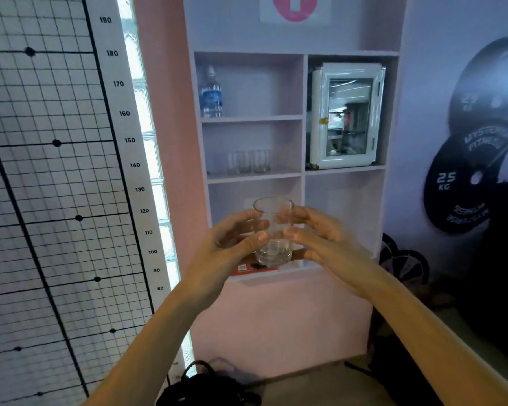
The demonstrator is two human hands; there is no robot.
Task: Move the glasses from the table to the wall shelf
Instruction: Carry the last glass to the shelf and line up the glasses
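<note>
**Glass up at the shelf, both hands on it**

Filling the centre of the frame is the wall shelf (304, 118), a pale cubby unit with two columns of compartments. To its left, the whole left side of the frame, a black grid chart (41, 171) with a height scale (129, 140) running up its edge. Over on the right edge, a dark poster of weight plates (464, 183).

Inside the unit, upper right compartment: a small white cabinet with a glass door (348, 115). Upper left compartment: a water bottle (211, 93), standing upright. One level down, left column, a row of clear glasses (248, 162) is already on the board; looks like three or four, but they blur together.

And here's the action, just below centre: one clear glass (273, 230), upright, held in front of the lower left compartment. The left hand (229, 244) wraps it from the left, thumb across the front; the right hand (320, 238) closes in from the right, fingertips on the glass wall.

Bottom of the frame, a black bag (206, 388) sits on the floor.
</note>
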